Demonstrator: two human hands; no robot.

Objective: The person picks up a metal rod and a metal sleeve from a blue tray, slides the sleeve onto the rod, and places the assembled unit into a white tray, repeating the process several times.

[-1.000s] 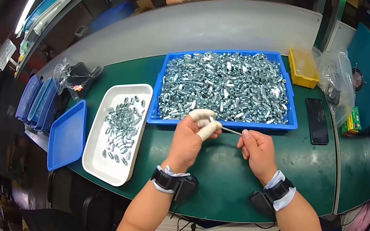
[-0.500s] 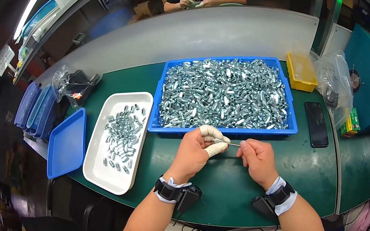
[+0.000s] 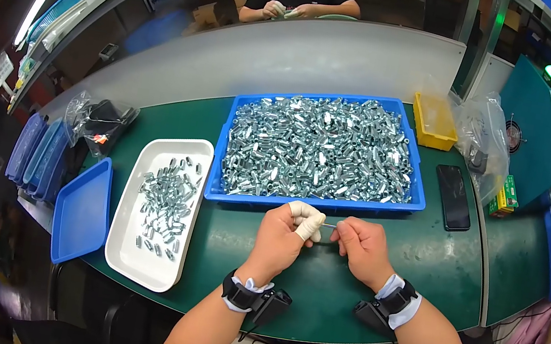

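Note:
Over the front of the green table my left hand (image 3: 285, 236) is closed, white covers on its thumb and forefinger. A small silvery metal piece is pinched there, now almost wholly hidden by the fingertips. My right hand (image 3: 363, 248) grips a thin metal rod (image 3: 329, 226) between thumb and fingers. The rod's far end meets the left fingertips. Just beyond both hands, a large blue tray (image 3: 314, 203) is heaped with small silvery hexagonal metal pieces (image 3: 319, 150). A white tray (image 3: 142, 273) at the left carries a smaller pile of similar pieces (image 3: 168, 201).
Left of the white tray lie a blue tray (image 3: 83, 213) and stacked blue bins (image 3: 38, 154). On the right are a black phone (image 3: 454, 198), a yellow bin (image 3: 435, 126), a plastic bag (image 3: 484, 145) and a teal machine (image 3: 535, 121). A person sits behind the grey partition (image 3: 295, 51); another works at far right.
My left thumb and forefinger have closed further over the metal piece, and my hands have drawn closer together along the rod. The whole view has shifted slightly.

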